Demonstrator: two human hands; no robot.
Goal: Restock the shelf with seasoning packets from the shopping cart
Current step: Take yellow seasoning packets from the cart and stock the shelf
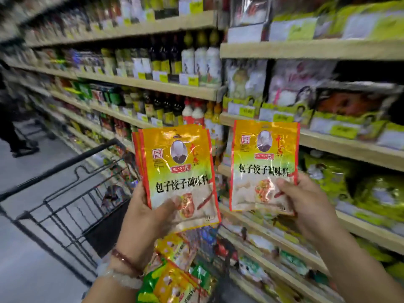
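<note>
My left hand (145,212) grips a small stack of orange-and-green seasoning packets (177,171) by the lower left corner, held upright above the cart. My right hand (306,200) holds a single matching seasoning packet (264,162) by its lower right corner, upright in front of the wooden shelf (349,147). The black wire shopping cart (72,193) stands below and to the left; more packets (175,272) lie in its near end, under my left wrist.
Wooden shelves run along the right and back, filled with bottles (166,60) on the left bays and bagged goods (328,182) on the right. A person's legs (13,127) stand at the far left of the grey aisle floor.
</note>
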